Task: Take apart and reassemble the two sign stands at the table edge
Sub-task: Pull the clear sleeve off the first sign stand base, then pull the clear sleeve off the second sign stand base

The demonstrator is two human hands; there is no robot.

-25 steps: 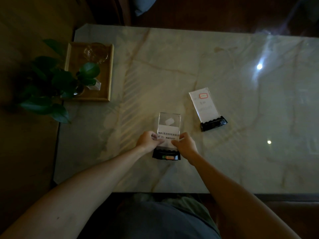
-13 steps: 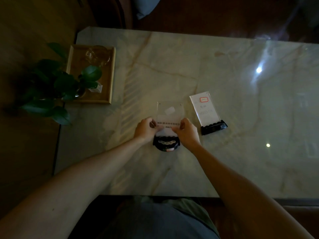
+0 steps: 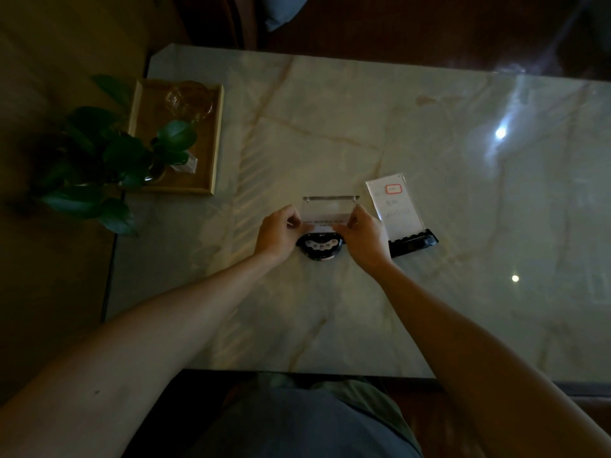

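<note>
Both hands (image 3: 325,231) are gripping the acrylic panel (image 3: 330,209), now tilting upright over its black base (image 3: 319,249); the second stand (image 3: 401,213) is waiting at three o'clock.

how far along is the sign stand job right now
Nothing looks finished. In hand: the left hand and right hand grip the side edges of the clear panel over its black base; whether it is seated in the base or free is not clear. The second stand, to the right, looks whole and untouched. Left: the rest of this stand's cycle, then the second stand.
</note>
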